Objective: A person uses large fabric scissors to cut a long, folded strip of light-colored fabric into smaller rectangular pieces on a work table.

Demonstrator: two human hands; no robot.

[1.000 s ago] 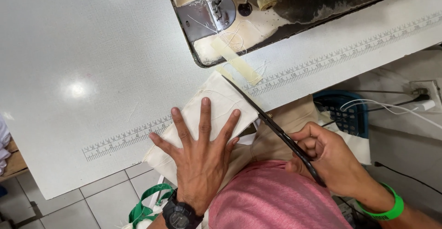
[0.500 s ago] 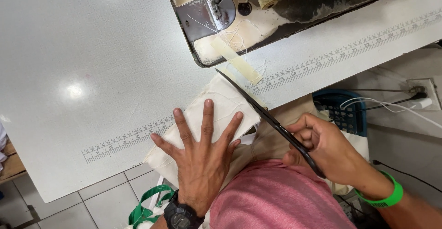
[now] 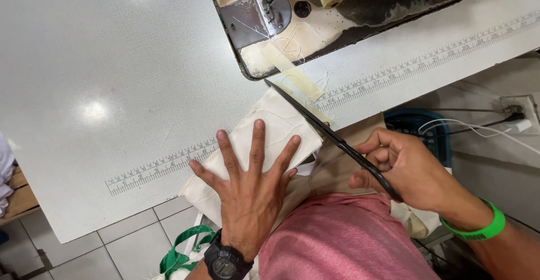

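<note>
Left hand lies flat, fingers spread, pressing a folded cream fabric piece at the near edge of the white tabletop. Right hand is closed around the handles of black scissors, blades running along the fabric's right edge, tip pointing far-left toward the sewing machine. Pale tape strip sits just past the tip. Printed ruler strip runs along the tabletop edge. Blue basket below right.
</note>
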